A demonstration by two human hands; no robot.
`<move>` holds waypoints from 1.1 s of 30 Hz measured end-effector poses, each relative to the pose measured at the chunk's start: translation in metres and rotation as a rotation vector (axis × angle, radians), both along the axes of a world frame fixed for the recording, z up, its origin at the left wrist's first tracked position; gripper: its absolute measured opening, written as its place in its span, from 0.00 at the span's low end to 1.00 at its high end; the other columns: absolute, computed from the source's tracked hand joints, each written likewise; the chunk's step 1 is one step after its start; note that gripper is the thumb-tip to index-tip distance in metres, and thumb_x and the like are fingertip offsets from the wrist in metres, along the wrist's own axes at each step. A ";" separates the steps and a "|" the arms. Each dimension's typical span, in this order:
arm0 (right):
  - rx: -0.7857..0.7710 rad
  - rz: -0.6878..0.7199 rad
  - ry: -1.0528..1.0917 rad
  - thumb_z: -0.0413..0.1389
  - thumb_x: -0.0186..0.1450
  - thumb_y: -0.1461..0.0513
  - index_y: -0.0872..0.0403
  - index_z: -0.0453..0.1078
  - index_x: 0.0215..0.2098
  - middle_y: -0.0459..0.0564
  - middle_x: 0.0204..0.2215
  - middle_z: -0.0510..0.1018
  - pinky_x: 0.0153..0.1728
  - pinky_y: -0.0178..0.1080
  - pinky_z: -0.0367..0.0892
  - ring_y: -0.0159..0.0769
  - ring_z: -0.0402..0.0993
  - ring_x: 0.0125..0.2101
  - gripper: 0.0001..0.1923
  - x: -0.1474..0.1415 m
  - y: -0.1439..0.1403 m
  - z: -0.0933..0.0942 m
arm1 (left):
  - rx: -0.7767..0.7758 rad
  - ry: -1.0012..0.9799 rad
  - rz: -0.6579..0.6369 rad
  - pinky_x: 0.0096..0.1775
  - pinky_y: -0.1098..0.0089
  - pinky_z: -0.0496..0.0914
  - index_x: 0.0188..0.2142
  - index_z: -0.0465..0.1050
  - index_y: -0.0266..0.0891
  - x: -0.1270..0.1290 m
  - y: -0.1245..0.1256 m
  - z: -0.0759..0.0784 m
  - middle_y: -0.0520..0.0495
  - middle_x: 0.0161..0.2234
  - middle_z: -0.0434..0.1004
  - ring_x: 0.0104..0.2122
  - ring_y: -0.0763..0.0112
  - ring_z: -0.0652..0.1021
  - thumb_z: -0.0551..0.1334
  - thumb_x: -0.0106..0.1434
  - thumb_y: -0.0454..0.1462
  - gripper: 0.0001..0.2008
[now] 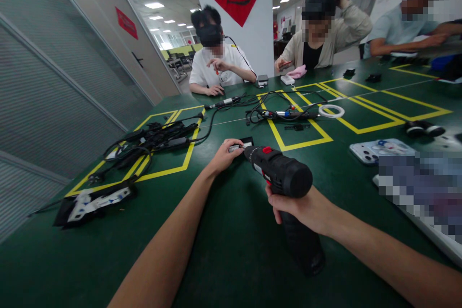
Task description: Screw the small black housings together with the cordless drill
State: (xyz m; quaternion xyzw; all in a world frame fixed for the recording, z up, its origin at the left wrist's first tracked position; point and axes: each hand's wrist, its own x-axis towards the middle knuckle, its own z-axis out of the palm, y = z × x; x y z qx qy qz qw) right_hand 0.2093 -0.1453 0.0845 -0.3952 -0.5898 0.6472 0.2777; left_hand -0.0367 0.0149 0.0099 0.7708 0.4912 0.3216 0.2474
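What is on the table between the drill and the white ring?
In the head view, yellow tape lines cross the green table between the drill and the white ring.

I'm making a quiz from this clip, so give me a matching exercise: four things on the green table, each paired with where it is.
Things:
1. cordless drill
2. small black part
3. white ring
4. phone

Places:
A. under the left hand's fingers
B. on the yellow tape line
C. in the right hand's grip
D. right of the drill, face down

Pairs: 1-C, 2-A, 3-B, 4-D
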 end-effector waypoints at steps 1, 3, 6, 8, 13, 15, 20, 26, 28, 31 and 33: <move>0.004 0.001 0.007 0.55 0.59 0.66 0.55 0.64 0.33 0.41 0.19 0.70 0.31 0.39 0.63 0.31 0.69 0.22 0.04 0.000 0.000 -0.001 | 0.002 0.001 0.000 0.56 0.60 0.61 0.43 0.72 0.41 0.000 0.000 0.000 0.46 0.47 0.71 0.51 0.62 0.68 0.57 0.60 0.43 0.14; 0.009 0.007 0.017 0.55 0.59 0.66 0.55 0.64 0.34 0.41 0.20 0.71 0.31 0.39 0.63 0.31 0.70 0.22 0.05 0.000 0.000 -0.002 | 0.003 0.001 0.000 0.56 0.60 0.60 0.43 0.72 0.41 0.000 0.000 -0.001 0.46 0.47 0.71 0.51 0.62 0.68 0.57 0.60 0.43 0.14; 0.006 0.004 0.016 0.55 0.59 0.66 0.55 0.64 0.34 0.41 0.20 0.71 0.31 0.38 0.63 0.31 0.70 0.22 0.05 0.000 0.000 -0.002 | 0.003 0.000 0.001 0.57 0.60 0.60 0.43 0.72 0.41 0.000 0.000 -0.001 0.46 0.47 0.71 0.51 0.62 0.68 0.57 0.60 0.43 0.14; -0.004 0.004 0.011 0.55 0.58 0.66 0.55 0.64 0.34 0.41 0.20 0.71 0.30 0.38 0.63 0.31 0.70 0.22 0.05 0.000 0.000 -0.001 | -0.001 -0.001 0.002 0.56 0.60 0.60 0.43 0.72 0.41 0.000 0.000 0.000 0.46 0.47 0.71 0.51 0.62 0.68 0.57 0.60 0.43 0.14; -0.015 -0.012 -0.011 0.56 0.58 0.66 0.55 0.64 0.33 0.41 0.19 0.70 0.30 0.38 0.63 0.31 0.69 0.21 0.05 -0.001 0.000 0.003 | -0.011 -0.002 0.001 0.56 0.61 0.60 0.43 0.71 0.41 0.000 0.000 0.001 0.46 0.47 0.71 0.51 0.62 0.68 0.57 0.59 0.42 0.14; -0.006 -0.006 -0.011 0.56 0.58 0.66 0.55 0.65 0.33 0.41 0.19 0.70 0.30 0.38 0.63 0.31 0.69 0.22 0.05 -0.001 0.001 0.003 | -0.009 -0.003 0.000 0.56 0.60 0.60 0.43 0.72 0.41 0.000 0.000 0.001 0.46 0.47 0.71 0.51 0.62 0.68 0.57 0.59 0.43 0.14; -0.005 -0.002 0.018 0.56 0.58 0.65 0.55 0.65 0.33 0.41 0.21 0.70 0.30 0.38 0.64 0.31 0.70 0.22 0.05 0.000 0.000 0.001 | -0.008 -0.010 0.004 0.57 0.60 0.60 0.43 0.72 0.41 0.000 0.000 0.000 0.46 0.47 0.71 0.51 0.62 0.68 0.58 0.59 0.43 0.14; -0.023 -0.003 0.008 0.56 0.59 0.65 0.55 0.65 0.33 0.40 0.20 0.70 0.29 0.37 0.64 0.31 0.70 0.22 0.05 -0.001 0.000 0.003 | 0.000 -0.011 -0.010 0.57 0.59 0.59 0.43 0.72 0.41 0.000 0.000 0.000 0.46 0.47 0.71 0.52 0.61 0.68 0.58 0.59 0.42 0.14; -0.015 -0.012 0.009 0.56 0.58 0.65 0.55 0.65 0.32 0.40 0.20 0.69 0.29 0.37 0.63 0.31 0.70 0.22 0.04 -0.001 0.001 0.003 | -0.004 -0.010 -0.003 0.57 0.59 0.59 0.43 0.71 0.41 0.000 0.000 0.000 0.46 0.47 0.71 0.52 0.61 0.68 0.58 0.59 0.42 0.14; -0.010 -0.017 0.025 0.56 0.57 0.66 0.55 0.65 0.32 0.40 0.20 0.69 0.28 0.37 0.63 0.30 0.69 0.21 0.04 -0.002 0.001 0.002 | -0.014 -0.013 0.014 0.57 0.59 0.60 0.43 0.72 0.41 0.001 0.000 0.000 0.46 0.47 0.71 0.51 0.61 0.68 0.58 0.59 0.42 0.14; -0.005 -0.016 0.035 0.56 0.57 0.66 0.55 0.65 0.32 0.40 0.20 0.70 0.28 0.37 0.63 0.30 0.69 0.21 0.05 -0.002 0.001 0.001 | -0.020 -0.013 0.017 0.57 0.59 0.60 0.43 0.72 0.41 0.001 0.000 0.000 0.46 0.47 0.71 0.51 0.61 0.68 0.58 0.59 0.42 0.14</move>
